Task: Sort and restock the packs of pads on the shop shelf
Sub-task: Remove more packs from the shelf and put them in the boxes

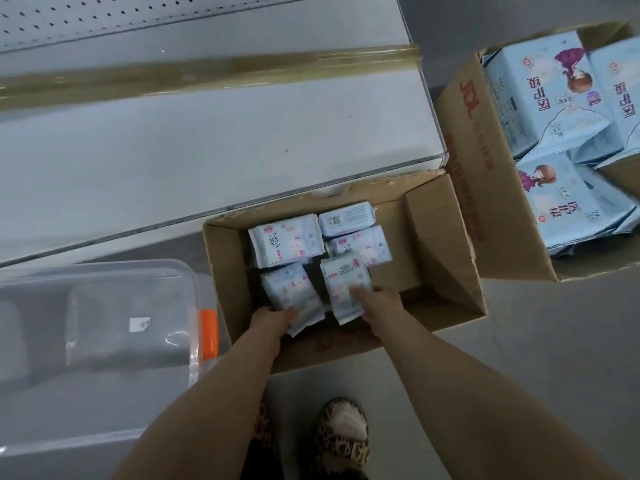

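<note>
Grey floor lies in front of the white shelf [207, 150]. From my remote seat, both sets of fingertips are partly hidden by what they hold. The frame edge cuts off the right-hand carton [485, 188], in which I count four large blue packs [540, 88]. The middle carton [440, 258] holds five small packs of pads [287, 240]. My left hand [275, 320] grips the near-left pack [291, 292] by its end, and my right hand [377, 303] curls over the near-right pack [343, 282]. I cannot make out what is in the clear bin [104, 271] at the left.
</note>
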